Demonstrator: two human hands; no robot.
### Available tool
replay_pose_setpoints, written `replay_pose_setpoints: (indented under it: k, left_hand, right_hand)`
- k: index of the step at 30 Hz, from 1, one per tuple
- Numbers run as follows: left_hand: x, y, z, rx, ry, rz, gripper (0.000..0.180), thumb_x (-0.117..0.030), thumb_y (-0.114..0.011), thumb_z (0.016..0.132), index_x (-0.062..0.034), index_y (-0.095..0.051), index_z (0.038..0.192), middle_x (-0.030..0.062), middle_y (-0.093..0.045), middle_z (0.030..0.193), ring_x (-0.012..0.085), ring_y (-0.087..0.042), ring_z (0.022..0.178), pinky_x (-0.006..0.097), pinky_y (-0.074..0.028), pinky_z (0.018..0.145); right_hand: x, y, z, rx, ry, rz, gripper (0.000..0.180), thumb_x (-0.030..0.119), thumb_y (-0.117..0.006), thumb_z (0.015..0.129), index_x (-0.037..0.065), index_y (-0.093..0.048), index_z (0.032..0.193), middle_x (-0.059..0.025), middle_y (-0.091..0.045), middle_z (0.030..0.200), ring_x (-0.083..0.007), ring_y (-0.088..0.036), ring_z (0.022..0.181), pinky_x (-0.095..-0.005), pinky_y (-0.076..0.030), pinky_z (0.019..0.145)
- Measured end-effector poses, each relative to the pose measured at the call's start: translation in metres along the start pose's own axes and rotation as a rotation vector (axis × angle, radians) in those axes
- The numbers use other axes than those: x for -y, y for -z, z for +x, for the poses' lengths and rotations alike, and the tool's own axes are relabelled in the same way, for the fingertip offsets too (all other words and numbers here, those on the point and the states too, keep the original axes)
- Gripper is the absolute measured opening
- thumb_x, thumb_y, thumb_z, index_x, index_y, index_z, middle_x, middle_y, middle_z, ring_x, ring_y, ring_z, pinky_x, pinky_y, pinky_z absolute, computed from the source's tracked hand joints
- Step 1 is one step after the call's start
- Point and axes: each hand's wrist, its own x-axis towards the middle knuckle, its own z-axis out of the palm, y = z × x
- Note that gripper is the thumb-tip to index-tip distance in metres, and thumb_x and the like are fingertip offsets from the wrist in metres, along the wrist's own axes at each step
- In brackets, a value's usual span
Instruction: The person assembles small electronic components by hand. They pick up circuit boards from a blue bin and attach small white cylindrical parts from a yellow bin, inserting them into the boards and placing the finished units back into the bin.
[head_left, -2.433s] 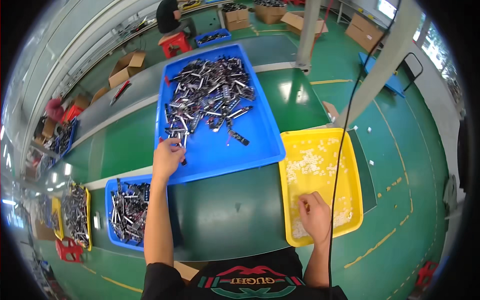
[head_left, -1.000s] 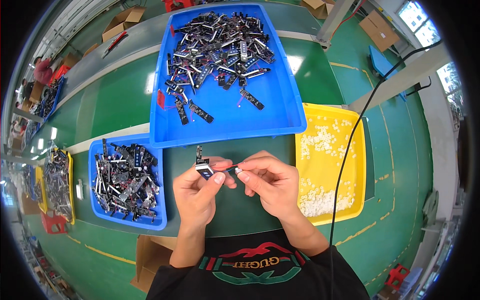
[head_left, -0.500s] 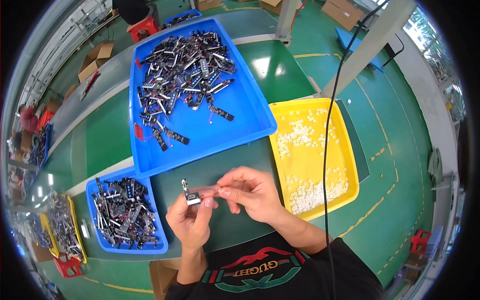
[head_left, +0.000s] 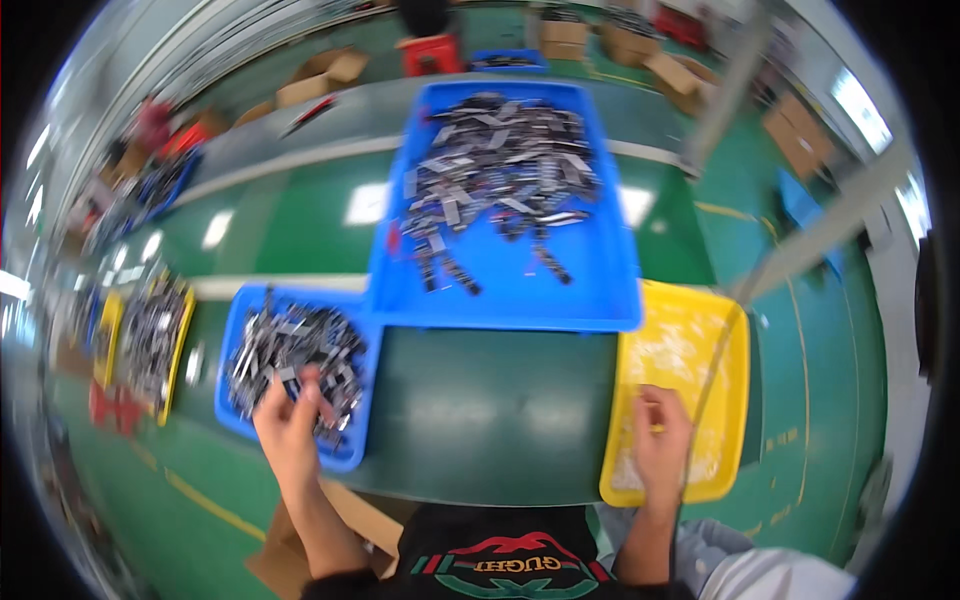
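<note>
The two hands are held well apart. The left hand (head_left: pixel 288 430) is over the small blue tray (head_left: pixel 364 410) at left-centre of the frame, where dark strip parts (head_left: pixel 335 345) are heaped; the right hand (head_left: pixel 664 450) is over the yellow tray (head_left: pixel 736 400) at lower right, where small white pieces (head_left: pixel 668 355) are scattered. For clean work, a strip is best gripped by its body, with loose wires kept free of the heap, while a single white piece is pinched lightly. Both forearms rise from the lower edge — the left slanting outward, with thumb and fingers pointed up the frame, the right nearly upright, with fingers curled. Because of blur, it cannot be told whether anything is gripped by either hand.
</note>
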Motion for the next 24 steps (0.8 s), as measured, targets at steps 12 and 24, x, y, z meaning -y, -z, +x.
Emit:
replay_pose_setpoints:
  k: [12,24]
  left_hand:
    - [-0.005,0.102,0.047,-0.244,-0.145,0.987,0.028,-0.016,-0.073,0.080,-0.0024,-0.068,0.104,0.0128,-0.056,0.073,0.0261,-0.054,0.064,0.037,-0.044,0.064]
    - [-0.004,-0.002,0.049,0.278,-0.185,1.053,0.027,-0.010,-0.076,0.073,0.0027,-0.068,0.096,0.0158,-0.061,0.076,0.0314,-0.062,0.070,0.040,-0.049,0.067]
  right_hand:
    - [-0.069,0.003,-0.003,0.319,0.237,-0.371,0.039,-0.001,-0.061,0.079,-0.004,-0.056,0.118,-0.0216,-0.050,0.113,-0.0383,-0.048,0.108,-0.0431,-0.039,0.095]
    - [-0.049,-0.002,0.010,0.221,0.247,-0.384,0.036,0.003,-0.062,0.080,0.000,-0.060,0.116,-0.0187,-0.051,0.109,-0.0373,-0.049,0.102,-0.0440,-0.041,0.088]
